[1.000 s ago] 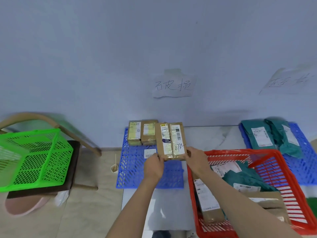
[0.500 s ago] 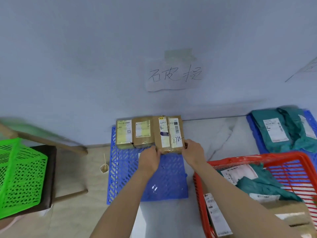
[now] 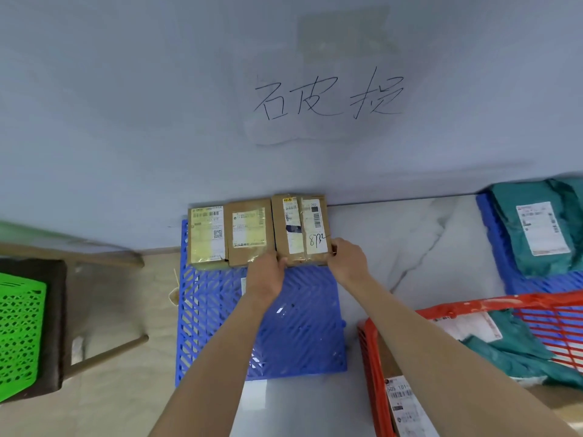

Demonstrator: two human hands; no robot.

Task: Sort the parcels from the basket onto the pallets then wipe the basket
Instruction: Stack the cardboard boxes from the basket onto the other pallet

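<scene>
A brown cardboard parcel (image 3: 301, 228) marked "8732" rests on the far end of the blue pallet (image 3: 303, 329), against the wall. My left hand (image 3: 266, 274) grips its near left corner and my right hand (image 3: 347, 258) grips its near right corner. Two more cardboard parcels (image 3: 206, 236) (image 3: 249, 234) lie side by side to its left on the same pallet. The red basket (image 3: 372, 357) at the lower right holds teal bag parcels (image 3: 511, 348) and a labelled box (image 3: 402, 402).
A second blue pallet (image 3: 492, 241) at the right carries teal bag parcels (image 3: 536, 225). A green basket (image 3: 19, 329) sits on a dark wooden chair (image 3: 60, 310) at the left. A handwritten paper sign (image 3: 325, 99) hangs on the wall above the pallet.
Both hands have carried the parcel forward and set it down at the pallet's far end beside the other two boxes. The view has moved closer to the wall.
</scene>
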